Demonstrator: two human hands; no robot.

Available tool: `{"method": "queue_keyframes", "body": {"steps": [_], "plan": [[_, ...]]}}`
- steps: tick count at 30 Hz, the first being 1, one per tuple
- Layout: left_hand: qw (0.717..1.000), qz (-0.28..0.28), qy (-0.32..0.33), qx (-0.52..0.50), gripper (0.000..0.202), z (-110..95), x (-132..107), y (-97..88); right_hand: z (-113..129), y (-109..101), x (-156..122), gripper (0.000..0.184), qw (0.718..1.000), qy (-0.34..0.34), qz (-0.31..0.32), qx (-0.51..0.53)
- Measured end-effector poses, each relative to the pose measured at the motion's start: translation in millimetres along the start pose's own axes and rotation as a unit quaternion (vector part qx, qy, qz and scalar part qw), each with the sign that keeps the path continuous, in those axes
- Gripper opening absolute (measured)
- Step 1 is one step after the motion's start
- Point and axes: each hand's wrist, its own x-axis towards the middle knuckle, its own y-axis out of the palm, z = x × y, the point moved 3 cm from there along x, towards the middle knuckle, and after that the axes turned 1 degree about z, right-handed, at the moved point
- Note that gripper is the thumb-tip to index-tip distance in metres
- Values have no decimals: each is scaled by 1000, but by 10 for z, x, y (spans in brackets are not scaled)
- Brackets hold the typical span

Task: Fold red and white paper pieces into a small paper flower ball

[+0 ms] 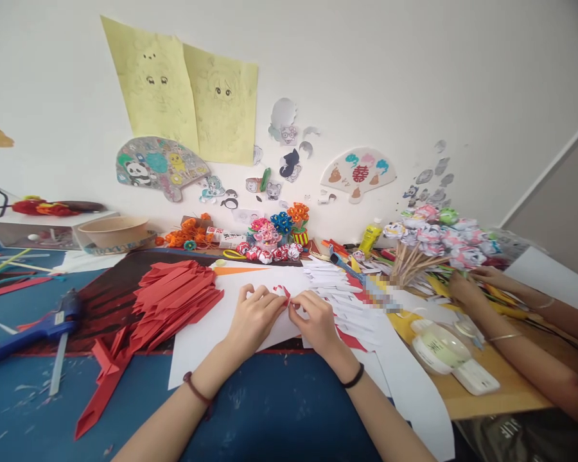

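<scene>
Both my hands meet over a white sheet (207, 333) on the blue table. My left hand (253, 317) and my right hand (313, 317) are closed in a pinch on a small red and white paper piece (282, 292) held between the fingertips. A dark band sits on each wrist. To the left of my left hand lies a pile of folded red paper strips (173, 295). Just right of my right hand lie several white paper strips (337, 289).
A blue glue gun (38, 327) lies at the left. Paper flowers (274, 237) line the wall. At the right, another person's hands (467, 289) work by a bunch of paper flowers on sticks (433, 240); a white round container (438, 346) sits near them.
</scene>
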Motion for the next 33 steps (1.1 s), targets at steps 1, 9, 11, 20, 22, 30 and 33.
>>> {"method": "queue_keyframes", "body": {"steps": [1,9,11,20,22,30,33], "plan": [[1000,3,8,9,13,-4,-1,3,-1,-1,0,18,1000,-1,-1,-1],[995,-1,43,85,12,-79,-3,13,4,20,-5,20,1000,-3,1,-3],[996,-9,36,85,13,-79,-5,12,13,28,-10,20,1000,-10,5,-2],[998,13,35,51,12,-45,-7,0,7,24,-23,19,1000,-6,8,0],[998,16,34,46,12,-44,-9,-2,9,20,-17,19,1000,-7,6,-2],[998,14,33,42,12,-49,-12,-3,13,2,-6,19,1000,-6,3,2],[999,15,32,40,11,-51,-7,-4,19,-5,-2,20,1000,-3,5,4]]}}
